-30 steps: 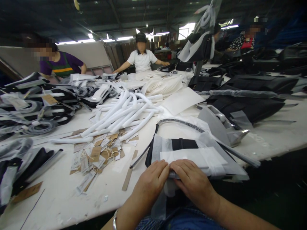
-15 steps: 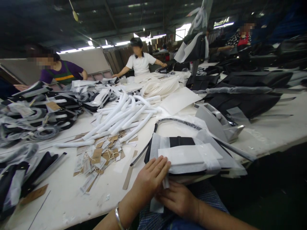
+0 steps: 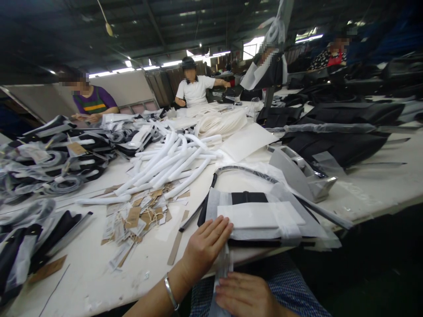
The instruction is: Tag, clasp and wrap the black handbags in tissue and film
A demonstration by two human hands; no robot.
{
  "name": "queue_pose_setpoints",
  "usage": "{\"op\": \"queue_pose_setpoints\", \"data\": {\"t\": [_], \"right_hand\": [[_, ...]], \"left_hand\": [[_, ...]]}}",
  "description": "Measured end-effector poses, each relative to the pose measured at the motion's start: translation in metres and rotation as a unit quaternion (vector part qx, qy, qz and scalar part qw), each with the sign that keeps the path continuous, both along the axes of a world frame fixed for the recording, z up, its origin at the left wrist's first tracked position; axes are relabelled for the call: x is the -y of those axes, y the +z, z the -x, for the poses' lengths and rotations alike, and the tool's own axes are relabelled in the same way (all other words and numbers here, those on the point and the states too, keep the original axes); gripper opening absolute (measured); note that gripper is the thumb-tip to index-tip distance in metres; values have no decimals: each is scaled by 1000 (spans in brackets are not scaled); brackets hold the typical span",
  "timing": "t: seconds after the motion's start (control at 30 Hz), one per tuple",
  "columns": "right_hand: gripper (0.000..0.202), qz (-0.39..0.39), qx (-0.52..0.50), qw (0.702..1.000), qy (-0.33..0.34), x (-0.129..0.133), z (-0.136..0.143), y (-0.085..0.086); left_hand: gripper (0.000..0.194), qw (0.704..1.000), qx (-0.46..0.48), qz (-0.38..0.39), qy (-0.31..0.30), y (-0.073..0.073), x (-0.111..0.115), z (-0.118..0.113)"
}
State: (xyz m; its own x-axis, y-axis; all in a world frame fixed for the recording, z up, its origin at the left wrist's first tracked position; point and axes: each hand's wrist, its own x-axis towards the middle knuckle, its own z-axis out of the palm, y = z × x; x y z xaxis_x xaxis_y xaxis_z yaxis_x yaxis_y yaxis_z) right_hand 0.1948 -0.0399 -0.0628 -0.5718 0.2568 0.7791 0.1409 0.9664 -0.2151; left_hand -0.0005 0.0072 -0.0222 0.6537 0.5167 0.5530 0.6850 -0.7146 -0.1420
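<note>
A black handbag (image 3: 249,198) lies at the table's front edge, partly covered by white tissue and a folded white foam sheet (image 3: 254,215). Flat on the bag's near-left corner, my left hand (image 3: 209,241) rests with its fingers stretched out over the foam's end. From beneath that hand a translucent plastic-wrapped strip (image 3: 224,259) hangs down over my lap. Lower on this strip, my right hand (image 3: 246,294) is closed around it; its thumb is hidden. A wrapped handle (image 3: 244,168) arches behind the bag, and a strap (image 3: 317,204) runs off to the right.
A grey tape dispenser (image 3: 292,169) stands just behind the bag. Paper tags (image 3: 135,218) and white foam tubes (image 3: 172,163) are heaped to the left. Wrapped black bags (image 3: 49,154) pile up farther left, others (image 3: 337,141) at right. Co-workers (image 3: 194,90) sit across the table.
My right hand has slid down and away from my left hand along the strip, exposing more of it. The left hand stays on the bag. Co-workers' arms have shifted.
</note>
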Motion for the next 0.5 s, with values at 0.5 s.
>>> {"op": "queue_pose_setpoints", "data": {"t": [0.5], "right_hand": [[24,-8,27,997,-68,-38,-6,76]], "left_hand": [[37,997,81,-3,0,-15,4,-3]]}}
